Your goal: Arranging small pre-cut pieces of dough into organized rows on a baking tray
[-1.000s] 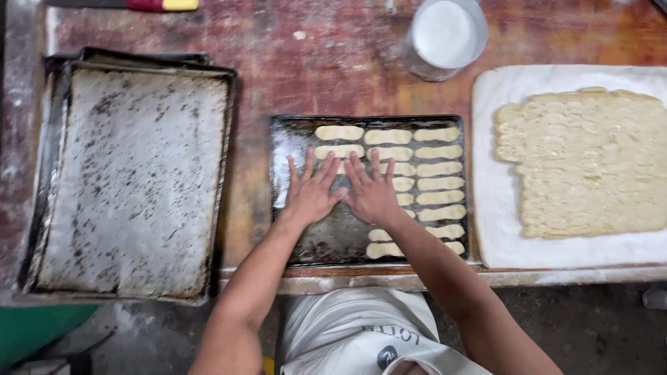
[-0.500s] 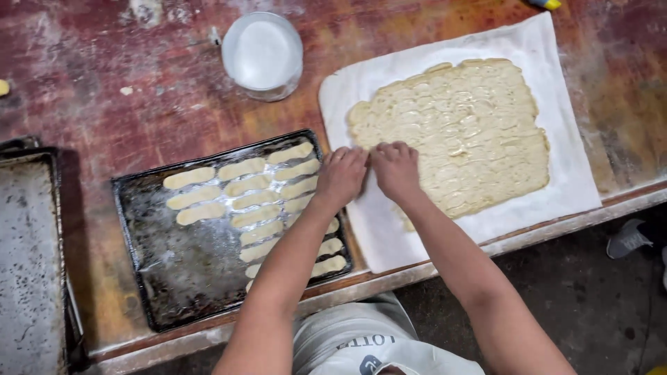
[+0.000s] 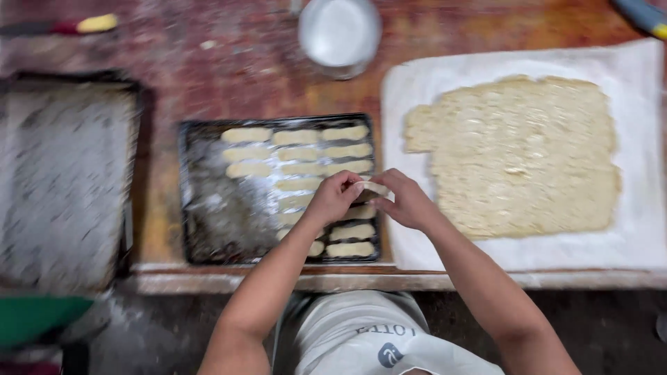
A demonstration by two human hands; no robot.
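Note:
My left hand and my right hand meet over the right side of a dark floured baking tray. Together they pinch one pale dough strip between the fingertips. Several shaped dough strips lie in rows on the tray. To the right, a flat slab of cut dough rests on a white cloth, just beside my right hand.
A larger floured tray sits at the left. A round white container stands at the back of the worn red wooden table. A yellow-handled tool lies far left, another tool far right.
Both hands left the tray, reached to the dough slab on the cloth, and have come back over the tray's right side holding a dough strip. The camera view swung right and back.

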